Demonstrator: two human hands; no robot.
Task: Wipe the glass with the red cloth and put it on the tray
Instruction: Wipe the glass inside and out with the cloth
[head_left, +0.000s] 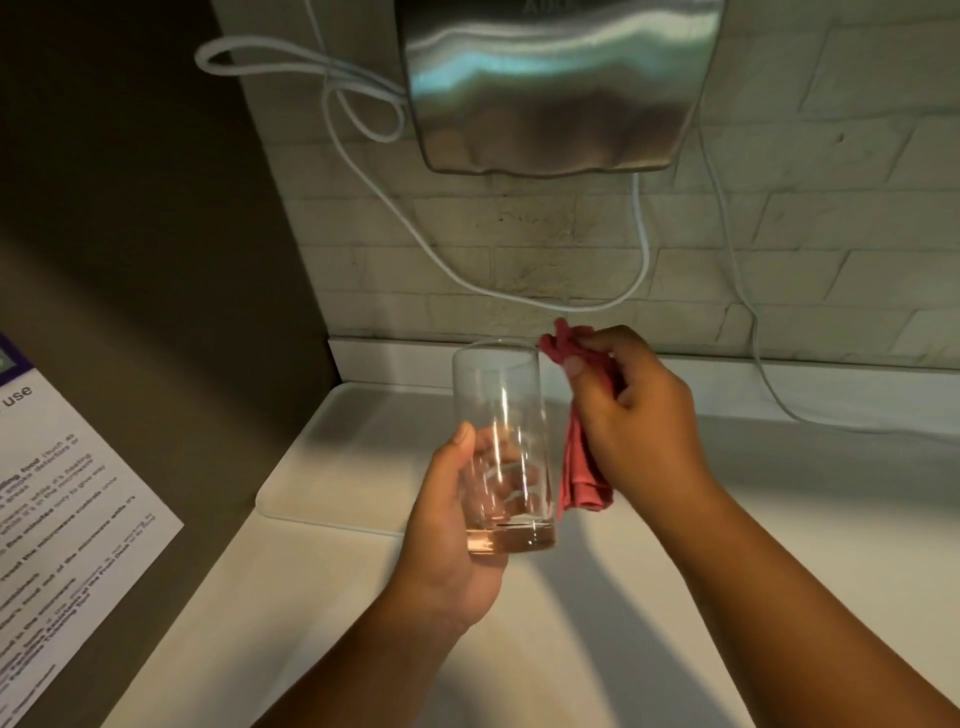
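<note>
Upright tumbler glass (501, 441) gripped in left hand (452, 525), just beside right hand (631, 415) pinching bunched red cloth (579, 457) near its rim.

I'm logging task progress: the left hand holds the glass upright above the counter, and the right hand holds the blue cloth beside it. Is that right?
Not quite: the cloth is red, not blue, as the head view shows. The rest holds: the left hand holds the glass upright above the counter, and the right hand holds the cloth beside it.
</note>
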